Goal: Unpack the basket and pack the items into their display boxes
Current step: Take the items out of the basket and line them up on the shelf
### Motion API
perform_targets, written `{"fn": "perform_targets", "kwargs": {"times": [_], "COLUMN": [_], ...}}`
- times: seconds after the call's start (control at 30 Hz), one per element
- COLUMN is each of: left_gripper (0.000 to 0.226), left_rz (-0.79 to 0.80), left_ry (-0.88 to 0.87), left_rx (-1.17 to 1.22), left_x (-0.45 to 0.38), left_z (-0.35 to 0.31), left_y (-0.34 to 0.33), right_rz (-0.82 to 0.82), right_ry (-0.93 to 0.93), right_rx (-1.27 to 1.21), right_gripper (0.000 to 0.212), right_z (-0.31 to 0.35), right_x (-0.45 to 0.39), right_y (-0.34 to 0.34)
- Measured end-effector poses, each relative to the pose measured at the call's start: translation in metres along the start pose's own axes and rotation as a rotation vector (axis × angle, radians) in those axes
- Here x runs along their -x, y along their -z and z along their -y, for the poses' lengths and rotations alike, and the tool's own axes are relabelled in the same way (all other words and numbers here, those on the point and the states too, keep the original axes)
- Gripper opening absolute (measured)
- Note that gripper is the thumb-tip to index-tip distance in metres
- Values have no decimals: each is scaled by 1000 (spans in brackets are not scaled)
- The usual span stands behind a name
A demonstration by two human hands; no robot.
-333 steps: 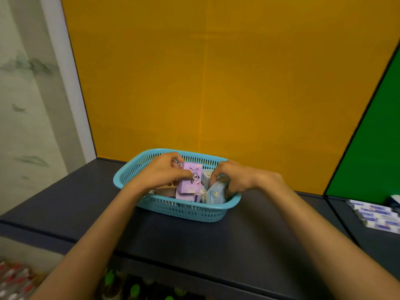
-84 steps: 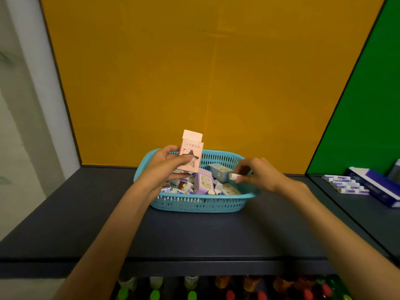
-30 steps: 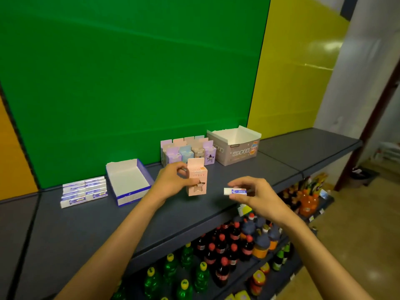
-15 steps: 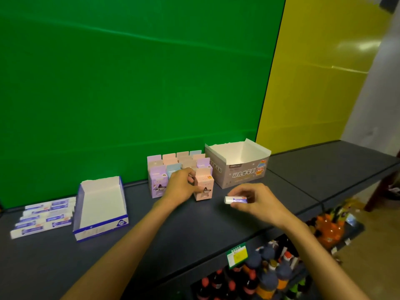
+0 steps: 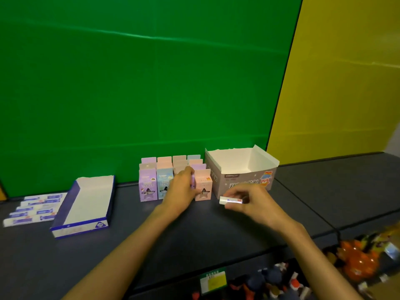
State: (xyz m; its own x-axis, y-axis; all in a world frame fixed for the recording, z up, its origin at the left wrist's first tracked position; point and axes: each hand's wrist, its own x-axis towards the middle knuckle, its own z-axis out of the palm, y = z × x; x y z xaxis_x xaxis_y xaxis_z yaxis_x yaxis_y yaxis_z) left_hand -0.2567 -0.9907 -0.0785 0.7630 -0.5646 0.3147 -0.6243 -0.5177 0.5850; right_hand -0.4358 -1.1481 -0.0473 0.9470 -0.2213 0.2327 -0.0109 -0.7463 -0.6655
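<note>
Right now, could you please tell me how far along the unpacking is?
Partly done: small cartons stand grouped on the shelf and erasers lie in rows. In hand: the left hand sets down a pink carton; the right hand holds an eraser. Left: both the blue tray and grey box look empty.

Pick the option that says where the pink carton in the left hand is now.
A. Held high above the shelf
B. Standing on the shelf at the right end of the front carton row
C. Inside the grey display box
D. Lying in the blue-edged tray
B: the left hand holds the pink carton upright on the shelf, just left of the grey display box.
</note>
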Motion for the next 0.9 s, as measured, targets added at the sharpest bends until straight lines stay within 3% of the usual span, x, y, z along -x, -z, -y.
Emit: {"fn": "perform_targets", "kwargs": {"times": [0.07, 0.23, 0.47, 0.63, 0.9], "left_gripper": [56, 31, 45, 41, 42], "left_rz": [-43, -128, -164, -201, -208], "left_ry": [4, -43, 33, 158, 255], "left_rx": [-15, -264, -444, -506, -539], "left_x": [7, 35, 100, 146, 212], "left_z": [-1, 8, 52, 93, 174], "left_y": [6, 45, 119, 173, 252], "right_rz": [25, 59, 168, 242, 239], "right_ry": [45, 195, 324, 376, 429], "right_rx": [1, -38, -159, -177, -167], "right_gripper": [20, 24, 23, 22, 19], "right_z": [2, 22, 75, 120, 203], "right_x": [-5, -23, -52, -64, -73], "right_y": [-2, -19, -78, -125, -216]}}
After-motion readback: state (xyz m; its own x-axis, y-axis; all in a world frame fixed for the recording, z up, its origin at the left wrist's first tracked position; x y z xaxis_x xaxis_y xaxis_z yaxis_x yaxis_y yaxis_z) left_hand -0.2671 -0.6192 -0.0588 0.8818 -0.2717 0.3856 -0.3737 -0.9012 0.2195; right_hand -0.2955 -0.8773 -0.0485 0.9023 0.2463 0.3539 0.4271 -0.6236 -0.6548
